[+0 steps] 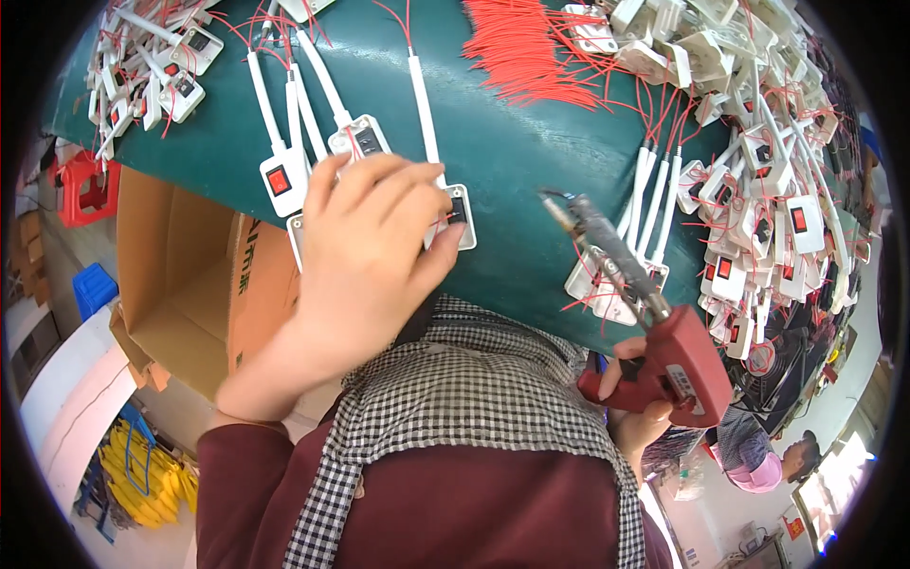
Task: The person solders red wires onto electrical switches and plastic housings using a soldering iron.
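Observation:
My left hand is at the table's near edge, its thumb and curled fingers closed at a white switch housing with a black switch and red wire in it. The hand covers the housing's left part. A white sleeved cable runs from that housing to red wire ends farther back. In my right hand is a red soldering gun, gripped by its handle. Its metal tip points up and left, apart from the housing. Left of this lie more white switch housings, one showing a red rocker switch.
Red wires lie bunched at the back of the green table. Finished-looking white housings pile up at the right, others at the far left. Several cabled housings sit below the gun. A cardboard box stands left.

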### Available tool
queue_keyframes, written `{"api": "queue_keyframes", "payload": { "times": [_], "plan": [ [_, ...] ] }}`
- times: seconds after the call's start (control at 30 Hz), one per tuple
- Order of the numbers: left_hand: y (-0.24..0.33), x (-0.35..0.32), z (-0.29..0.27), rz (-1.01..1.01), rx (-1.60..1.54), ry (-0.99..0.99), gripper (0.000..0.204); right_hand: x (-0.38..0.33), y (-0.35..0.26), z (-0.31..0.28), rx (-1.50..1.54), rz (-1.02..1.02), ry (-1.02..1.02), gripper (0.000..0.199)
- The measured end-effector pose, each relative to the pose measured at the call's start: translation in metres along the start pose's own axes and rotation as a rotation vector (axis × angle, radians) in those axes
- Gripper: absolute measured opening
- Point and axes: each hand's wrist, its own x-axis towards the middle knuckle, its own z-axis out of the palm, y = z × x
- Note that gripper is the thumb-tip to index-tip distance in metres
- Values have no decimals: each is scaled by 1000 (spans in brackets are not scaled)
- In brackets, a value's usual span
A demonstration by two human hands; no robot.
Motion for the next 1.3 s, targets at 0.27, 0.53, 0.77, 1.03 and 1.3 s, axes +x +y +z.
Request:
{"api": "queue_keyframes", "payload": {
  "times": [0.27,0.53,0.77,1.03,1.3],
  "plan": [
    [-10,108,24,353,33,42,17,4,1,-7,-67,-266,287,89],
    [-15,131,48,151,-28,-175,12,-7,2,-16,-47,-247,340,89],
    [-24,129,43,53,-345,-169,12,-2,10,-14,25,-417,259,81],
    [-30,125,39,-11,-668,-206,11,-4,10,-10,20,-442,230,80],
    [-28,119,22,2,-576,-187,9,-8,2,-4,-72,-312,285,86]
  ]
}}
